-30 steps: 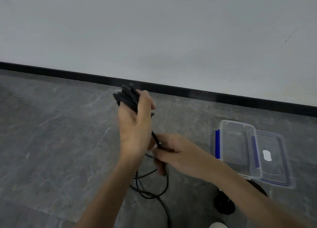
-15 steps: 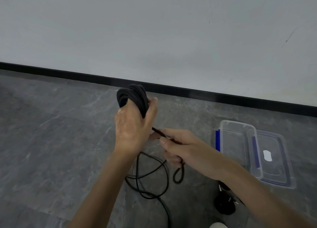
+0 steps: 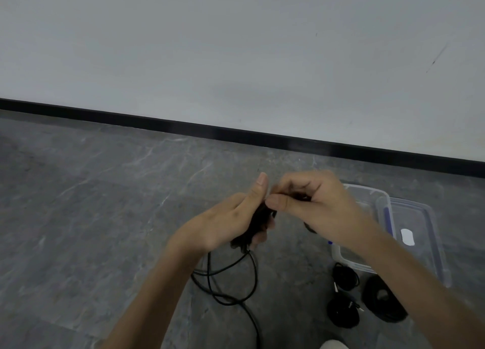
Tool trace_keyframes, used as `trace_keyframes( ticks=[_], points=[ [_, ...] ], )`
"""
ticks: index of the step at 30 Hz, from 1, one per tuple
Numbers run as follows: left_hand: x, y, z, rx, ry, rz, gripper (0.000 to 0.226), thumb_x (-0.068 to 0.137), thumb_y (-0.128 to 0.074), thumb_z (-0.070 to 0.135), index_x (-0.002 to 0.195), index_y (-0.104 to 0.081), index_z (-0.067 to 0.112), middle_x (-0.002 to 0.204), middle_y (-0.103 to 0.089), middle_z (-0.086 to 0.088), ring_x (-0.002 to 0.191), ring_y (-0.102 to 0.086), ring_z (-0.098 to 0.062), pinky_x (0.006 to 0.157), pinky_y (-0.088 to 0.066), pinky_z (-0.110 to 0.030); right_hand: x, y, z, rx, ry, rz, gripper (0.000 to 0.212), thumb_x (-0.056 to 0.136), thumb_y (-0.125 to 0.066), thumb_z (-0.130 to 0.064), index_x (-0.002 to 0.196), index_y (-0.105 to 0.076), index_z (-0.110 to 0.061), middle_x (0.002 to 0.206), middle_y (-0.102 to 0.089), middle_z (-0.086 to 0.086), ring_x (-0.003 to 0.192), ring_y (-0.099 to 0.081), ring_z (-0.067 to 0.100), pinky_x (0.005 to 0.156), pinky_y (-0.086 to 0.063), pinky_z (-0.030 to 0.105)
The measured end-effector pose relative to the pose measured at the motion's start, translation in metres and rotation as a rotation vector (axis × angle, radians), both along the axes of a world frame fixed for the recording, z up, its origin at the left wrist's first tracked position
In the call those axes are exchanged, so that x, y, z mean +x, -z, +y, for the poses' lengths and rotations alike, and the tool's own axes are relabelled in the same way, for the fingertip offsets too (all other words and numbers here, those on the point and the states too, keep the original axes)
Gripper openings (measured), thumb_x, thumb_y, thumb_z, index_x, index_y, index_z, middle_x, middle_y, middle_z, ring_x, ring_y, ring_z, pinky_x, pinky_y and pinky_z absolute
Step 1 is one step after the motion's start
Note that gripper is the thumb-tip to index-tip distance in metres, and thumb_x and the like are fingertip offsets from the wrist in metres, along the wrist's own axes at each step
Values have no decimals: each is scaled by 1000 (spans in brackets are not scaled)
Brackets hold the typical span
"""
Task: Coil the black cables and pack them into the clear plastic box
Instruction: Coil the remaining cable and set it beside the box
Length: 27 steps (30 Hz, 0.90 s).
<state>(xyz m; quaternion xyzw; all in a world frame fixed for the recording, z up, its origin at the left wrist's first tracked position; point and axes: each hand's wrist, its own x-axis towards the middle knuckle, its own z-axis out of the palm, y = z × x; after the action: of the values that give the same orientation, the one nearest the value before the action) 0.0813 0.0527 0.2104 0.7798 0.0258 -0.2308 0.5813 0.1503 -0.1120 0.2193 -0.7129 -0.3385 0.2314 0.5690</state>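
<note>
Left hand point(image 3: 225, 225) gripped black cable coil point(image 3: 258, 224); right hand point(image 3: 317, 207) pinched its strand. Loose tail point(image 3: 253, 270) hung to floor point(image 3: 105, 217). Clear plastic box point(image 3: 367, 191) sat just behind right hand.

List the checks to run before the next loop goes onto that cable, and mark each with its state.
1. Left hand grips the coiled part of the black cable: ok.
2. Right hand pinches the same cable beside the coil: ok.
3. Loose tail free of knots: cannot tell; its loops cross on the floor.
4. Whole cable coiled: not ok; the tail lies uncoiled.
5. Clear plastic box open, with the lid off beside it: ok.
6. Finished coils packed: not ok; three lie on the floor near the box.
</note>
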Motion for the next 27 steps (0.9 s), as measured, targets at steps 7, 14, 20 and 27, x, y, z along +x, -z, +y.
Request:
trace_keyframes(
  ticks=[7, 14, 20, 27],
  points=[
    [-3, -13, -7, -185, 52, -32, 74, 85, -27, 71, 81, -57, 3, 56, -51, 3, 53, -50, -12, 57, -41, -16, 6, 0, -3, 87, 100, 23, 28, 71, -72, -28, 82, -72, -2, 75, -73, 7, 70, -71, 24, 68, -59, 36],
    [-3, -18, -5, -205, -11, 11, 61, 89, -34, 64, 77, -56, 9, 51, -49, 3, 50, -48, -13, 56, -42, -17, 7, -2, -4, 152, 111, 106, 23, 67, -76, -18, 84, -67, -5, 74, -72, 5, 72, -70, 16, 69, -54, 22],
    [-1, -22, -6, -275, -42, 12, 51, 93, -37, 55, 69, -52, 13, 46, -42, 2, 46, -43, -13, 57, -41, -18, 6, -1, 0, 236, 310, 75, 40, 54, -83, -21, 71, -54, 0, 66, -69, 6, 62, -66, 15, 64, -57, 27],
    [-2, -21, -2, -419, -39, 9, 46, 95, -37, 51, 72, -49, 14, 47, -37, 3, 46, -39, -13, 56, -40, -19, 8, 0, -1, 210, 338, 44, 32, 58, -78, -30, 76, -64, -9, 66, -66, -1, 64, -61, 14, 64, -52, 29]
  ],
)
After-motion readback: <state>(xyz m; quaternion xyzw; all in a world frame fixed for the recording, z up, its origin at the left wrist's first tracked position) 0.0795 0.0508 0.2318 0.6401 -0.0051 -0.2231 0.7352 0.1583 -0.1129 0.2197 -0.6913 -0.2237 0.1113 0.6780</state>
